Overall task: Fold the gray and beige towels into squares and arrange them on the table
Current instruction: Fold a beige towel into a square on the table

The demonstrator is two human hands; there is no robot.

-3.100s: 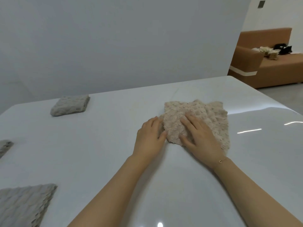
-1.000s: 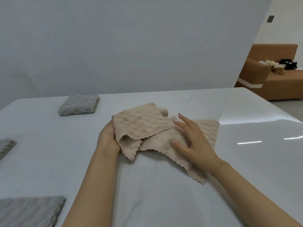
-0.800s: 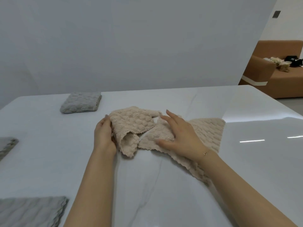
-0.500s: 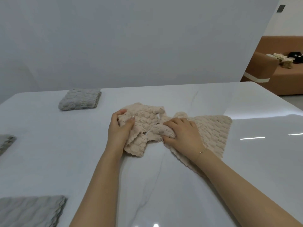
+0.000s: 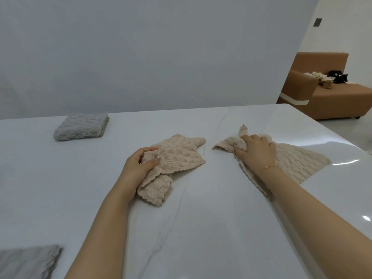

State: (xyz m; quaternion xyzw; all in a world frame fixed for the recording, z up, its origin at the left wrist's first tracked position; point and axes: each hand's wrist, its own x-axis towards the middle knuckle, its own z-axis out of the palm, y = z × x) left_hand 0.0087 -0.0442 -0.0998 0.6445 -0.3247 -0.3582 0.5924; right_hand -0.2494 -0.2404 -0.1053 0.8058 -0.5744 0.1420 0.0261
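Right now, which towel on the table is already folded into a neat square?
The gray towel at the far left: a thick, tidy folded block. Both beige towels are crumpled in the hands.

— What kind of place is this?

— It looks like a home, a living room.

— How can you tell?

— There is a brown sofa (image 5: 340,97) at the back on the right, with some small soft things and a black thing lying on its seat. A big white table (image 5: 201,228) with a shiny top stands in front, next to a plain pale wall (image 5: 151,53).

— Anything else?

— A folded gray towel (image 5: 81,126) lies on the table near the wall, like washing being put in order. There is a small dark switch (image 5: 317,22) high on the far wall, and the floor by the sofa is pale and smooth.
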